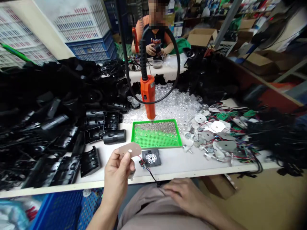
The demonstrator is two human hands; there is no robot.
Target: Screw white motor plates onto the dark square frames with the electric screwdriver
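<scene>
We're live in a small electronics assembly workshop! Just past the left hand's fingers, an orange electric screwdriver hangs over a green tray of screws. Left of those fingers, heaps of black plastic housings; right of them, wired circuit boards; far beyond, stacked blue crates and cardboard boxes!

Head-worn view, forward and down, close over the white workbench
</scene>
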